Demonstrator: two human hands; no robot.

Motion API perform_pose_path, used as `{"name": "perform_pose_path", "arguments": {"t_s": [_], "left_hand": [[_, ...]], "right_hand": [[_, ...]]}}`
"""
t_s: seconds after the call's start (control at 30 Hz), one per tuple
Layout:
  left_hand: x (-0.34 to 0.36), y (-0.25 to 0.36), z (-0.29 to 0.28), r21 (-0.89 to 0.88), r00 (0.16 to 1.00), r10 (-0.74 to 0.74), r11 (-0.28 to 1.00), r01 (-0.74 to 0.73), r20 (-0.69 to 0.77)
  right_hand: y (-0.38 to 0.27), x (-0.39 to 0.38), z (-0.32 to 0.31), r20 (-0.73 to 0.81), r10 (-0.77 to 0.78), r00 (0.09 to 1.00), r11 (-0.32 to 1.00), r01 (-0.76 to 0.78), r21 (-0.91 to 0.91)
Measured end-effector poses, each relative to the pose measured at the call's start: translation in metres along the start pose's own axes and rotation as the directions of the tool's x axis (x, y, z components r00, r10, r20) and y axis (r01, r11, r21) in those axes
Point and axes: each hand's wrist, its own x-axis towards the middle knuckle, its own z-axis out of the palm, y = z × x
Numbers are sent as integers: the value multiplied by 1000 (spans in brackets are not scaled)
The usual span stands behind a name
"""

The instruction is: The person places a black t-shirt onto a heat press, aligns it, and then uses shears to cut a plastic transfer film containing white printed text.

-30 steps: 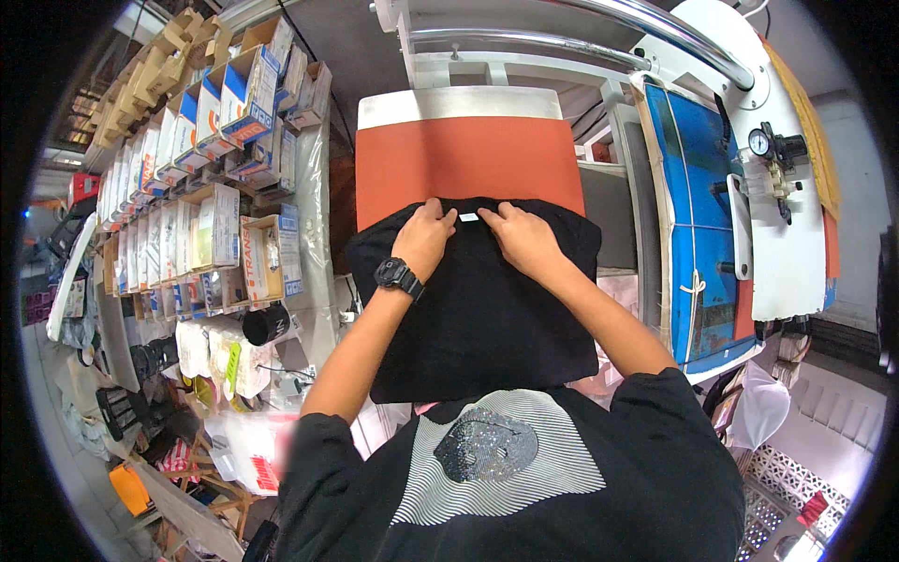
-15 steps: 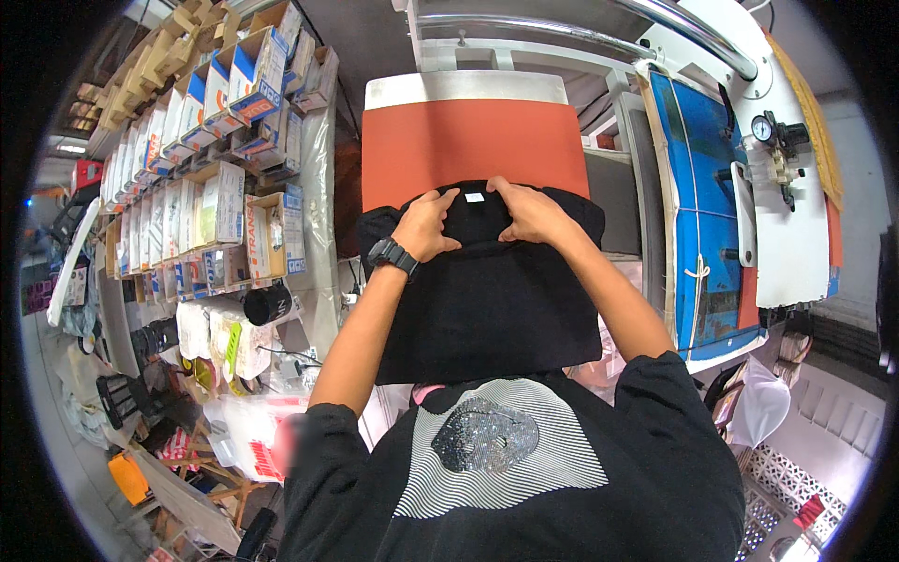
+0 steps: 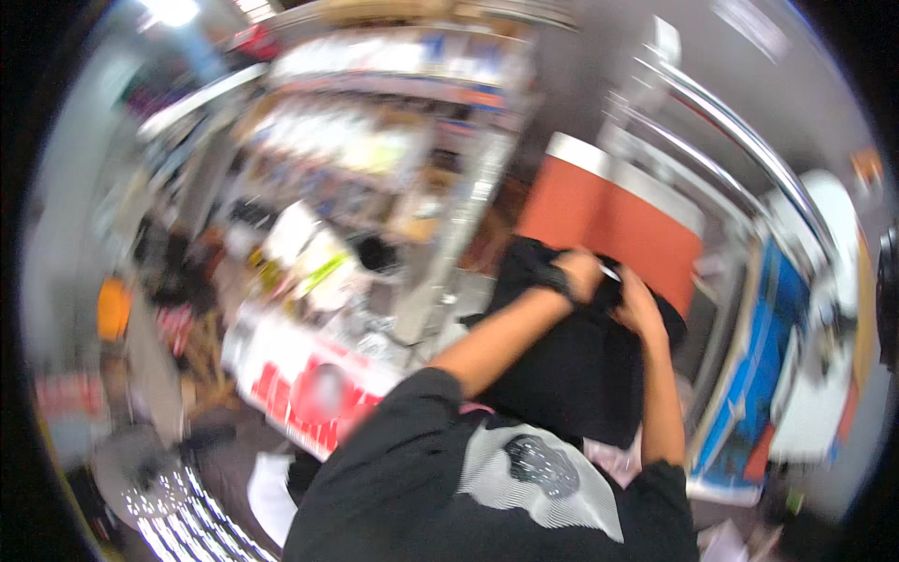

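Observation:
A black T-shirt (image 3: 581,375) lies over the orange-red pad (image 3: 646,215) of a flat platen, its collar end toward the pad's far side. A small white label shows at the collar between my hands. My left hand (image 3: 582,272), with a dark watch on the wrist, is closed on the cloth left of the label. On the label's other side, my right hand (image 3: 640,304) grips the collar cloth, thumb and fingers bent around it. Motion blur smears the fingertips of both hands.
Shelves of white and blue cardboard boxes (image 3: 346,131) stand at the left. A red and white bag (image 3: 309,375) lies near my left elbow. Chrome bars (image 3: 740,140) cross behind the platen. On the right is a blue panel (image 3: 749,347) beside white machinery.
My view has swung left and tilted, so the platen and shirt now sit further right and slanted. Both hands remain at the collar, the left one more closed.

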Motion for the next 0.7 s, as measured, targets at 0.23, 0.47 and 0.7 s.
{"name": "perform_pose_path", "arguments": {"t_s": [0.23, 0.47, 0.7], "left_hand": [[20, 33, 40, -10, 913, -238, 968, 249, -332], [-126, -5, 14, -278, 689, -77, 943, -185, -721], [-268, -124, 32, -680, 375, -609, 729, -85, -699]], "right_hand": [[1, 35, -10, 326, 320, 889, 947, -293, -131], [-60, 30, -40, 281, 193, 940, 975, -151, -166], [-165, 58, -16, -234, 103, 967, 946, -22, 323]]}}
